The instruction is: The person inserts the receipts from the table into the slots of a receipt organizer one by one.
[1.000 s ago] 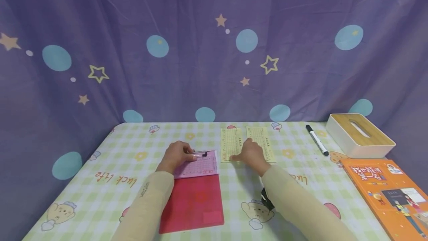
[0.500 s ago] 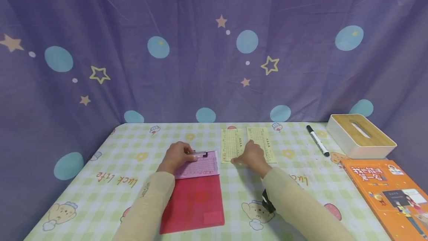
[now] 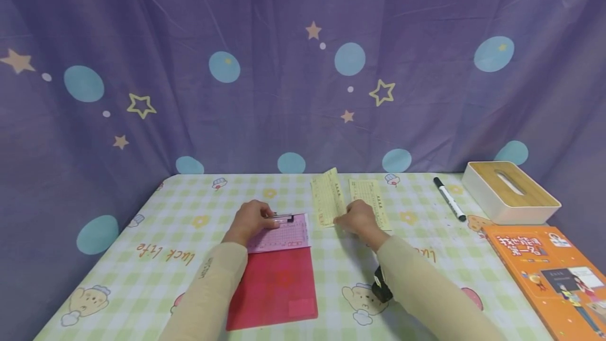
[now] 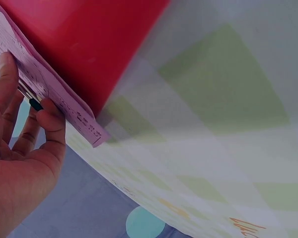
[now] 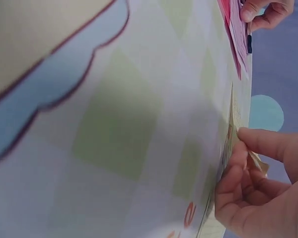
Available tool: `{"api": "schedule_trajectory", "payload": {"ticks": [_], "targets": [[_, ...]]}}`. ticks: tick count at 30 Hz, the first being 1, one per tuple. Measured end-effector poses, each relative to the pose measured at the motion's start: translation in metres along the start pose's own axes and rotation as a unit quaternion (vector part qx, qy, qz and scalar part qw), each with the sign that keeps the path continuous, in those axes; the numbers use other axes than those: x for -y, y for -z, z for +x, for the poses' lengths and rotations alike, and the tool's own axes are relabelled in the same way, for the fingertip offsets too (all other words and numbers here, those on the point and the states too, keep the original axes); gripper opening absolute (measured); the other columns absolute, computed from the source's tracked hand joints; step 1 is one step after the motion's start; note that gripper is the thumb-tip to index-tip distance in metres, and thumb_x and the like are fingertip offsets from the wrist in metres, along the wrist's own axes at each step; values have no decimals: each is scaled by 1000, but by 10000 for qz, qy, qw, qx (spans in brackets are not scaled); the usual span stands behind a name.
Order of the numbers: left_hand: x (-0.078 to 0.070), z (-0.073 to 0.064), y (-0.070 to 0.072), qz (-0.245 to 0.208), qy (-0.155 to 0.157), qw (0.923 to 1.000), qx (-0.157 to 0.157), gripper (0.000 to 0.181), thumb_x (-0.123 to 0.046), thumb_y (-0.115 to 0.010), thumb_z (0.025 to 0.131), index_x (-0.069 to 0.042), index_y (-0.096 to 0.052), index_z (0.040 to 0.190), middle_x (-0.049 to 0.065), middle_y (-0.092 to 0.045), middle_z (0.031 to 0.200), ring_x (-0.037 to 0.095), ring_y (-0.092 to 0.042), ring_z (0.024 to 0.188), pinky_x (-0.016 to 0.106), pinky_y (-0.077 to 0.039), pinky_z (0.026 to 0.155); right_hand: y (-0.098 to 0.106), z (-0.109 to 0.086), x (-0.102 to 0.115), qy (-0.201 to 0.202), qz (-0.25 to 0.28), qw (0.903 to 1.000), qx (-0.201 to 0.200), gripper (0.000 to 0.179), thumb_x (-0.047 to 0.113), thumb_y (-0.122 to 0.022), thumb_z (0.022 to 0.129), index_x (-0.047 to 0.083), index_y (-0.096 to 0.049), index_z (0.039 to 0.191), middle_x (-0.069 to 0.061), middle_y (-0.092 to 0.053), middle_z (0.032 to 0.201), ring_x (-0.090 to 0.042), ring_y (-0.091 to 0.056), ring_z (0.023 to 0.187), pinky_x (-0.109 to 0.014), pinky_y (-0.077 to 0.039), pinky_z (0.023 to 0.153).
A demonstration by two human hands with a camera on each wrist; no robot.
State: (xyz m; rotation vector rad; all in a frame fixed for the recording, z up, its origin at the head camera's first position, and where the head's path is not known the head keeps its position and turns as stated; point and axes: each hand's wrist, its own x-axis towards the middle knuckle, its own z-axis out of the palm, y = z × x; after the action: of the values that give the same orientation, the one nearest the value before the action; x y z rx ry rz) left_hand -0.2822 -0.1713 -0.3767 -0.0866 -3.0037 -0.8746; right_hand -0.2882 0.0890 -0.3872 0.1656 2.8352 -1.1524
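In the head view, my left hand (image 3: 248, 220) grips the metal clip (image 3: 285, 218) at the far edge of a red plastic clip folder (image 3: 272, 288). Printed pink form sheets (image 3: 284, 236) lie under the clip; in the left wrist view my thumb and fingertips are around the clip (image 4: 30, 95) at the edge of the pink sheets (image 4: 72, 106). To the right, my right hand (image 3: 361, 221) pinches the near right corner of a printed yellow form sheet (image 3: 325, 199), its right edge lifted and bent. A second yellow sheet (image 3: 366, 193) lies flat behind that hand, partly covered.
A black-and-white marker (image 3: 448, 199) lies right of the yellow sheets. Beyond it stand a white tissue box (image 3: 502, 209) with a wooden top and, nearer, an orange book (image 3: 535, 262). A purple curtain (image 3: 265, 93) hangs behind the checked tablecloth (image 3: 175, 214).
My right hand has closed on the left yellow sheet's corner and raised its right side off the cloth. The left hand stays on the clip.
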Motion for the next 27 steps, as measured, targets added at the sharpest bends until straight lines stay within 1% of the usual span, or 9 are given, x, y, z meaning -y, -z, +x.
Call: {"api": "schedule_trajectory", "payload": {"ticks": [2, 4, 6, 8, 12, 15, 21, 23, 27], "targets": [[0, 0, 0, 9, -38, 10000, -2, 16, -12, -87, 80, -4, -76, 88, 9, -71, 92, 28, -64, 93, 46, -50, 91, 3, -1, -2, 181, 135, 9997, -49, 32, 12, -79, 83, 6, -56, 62, 0, -56, 58, -13, -44, 55, -24, -36, 50], [-1, -1, 1, 2, -68, 10000, -6, 16, -12, -87, 80, -3, -76, 88, 10, -71, 92, 28, -64, 92, 46, -50, 91, 6, -1, -4, 366, 272, 9989, -92, 22, 11, -77, 86, 4, -64, 70, -1, -63, 60, -12, -51, 55, -24, -37, 51], [-1, -1, 1, -19, -41, 10000, 1, 15, -12, -86, 81, -4, -76, 88, 10, -71, 93, 28, -63, 92, 46, -50, 91, 8, -2, -6, 498, 411, 9978, -140, 12, 9, -74, 89, 0, -70, 82, -4, -69, 66, -14, -59, 58, -24, -41, 53], [0, -1, 1, -28, -37, 10000, 19, 15, -12, -86, 81, -4, -76, 88, 10, -71, 93, 28, -63, 92, 47, -50, 91, 11, -2, -7, 653, 480, 9965, -216, 11, 8, -72, 92, -3, -70, 92, -8, -72, 74, -17, -64, 62, -26, -45, 56], [0, 0, 0, 6, -48, 10000, 32, 15, -13, -86, 81, -4, -76, 87, 10, -71, 93, 28, -63, 91, 46, -50, 90, 16, -3, -10, 1069, 536, 9917, -465, 11, 8, -67, 96, -3, -69, 98, -14, -74, 84, -21, -70, 68, -30, -50, 59], [0, 1, 0, 29, -27, 10000, 38, 16, -13, -87, 81, -4, -76, 87, 9, -70, 92, 27, -63, 91, 46, -50, 90, 21, -4, -13, 1395, 584, 9866, -608, 14, 8, -65, 98, -4, -69, 103, -15, -75, 86, -25, -72, 73, -33, -53, 59], [-1, 1, 1, 19, 35, 9999, 92, 17, -14, -87, 80, -4, -75, 87, 8, -69, 90, 26, -61, 88, 46, -49, 90, 38, -7, -20, 1794, 682, 9787, -726, 17, 13, -63, 101, -2, -68, 107, -11, -75, 85, -25, -71, 77, -40, -55, 71], [-2, 0, 2, 11, 25, 10000, 89, 17, -14, -87, 80, -4, -75, 87, 8, -69, 90, 26, -61, 88, 46, -49, 89, 44, -10, -21, 1942, 689, 9760, -708, 19, 14, -63, 102, -3, -68, 109, -10, -75, 85, -23, -70, 76, -40, -53, 70], [-1, 1, 1, -5, 8, 10000, 38, 16, -13, -87, 80, -4, -75, 87, 9, -70, 90, 26, -62, 89, 46, -50, 90, 55, -17, -21, 2108, 891, 9716, -608, 19, 15, -62, 103, -2, -68, 108, -8, -74, 83, -22, -67, 73, -35, -48, 62]]}}
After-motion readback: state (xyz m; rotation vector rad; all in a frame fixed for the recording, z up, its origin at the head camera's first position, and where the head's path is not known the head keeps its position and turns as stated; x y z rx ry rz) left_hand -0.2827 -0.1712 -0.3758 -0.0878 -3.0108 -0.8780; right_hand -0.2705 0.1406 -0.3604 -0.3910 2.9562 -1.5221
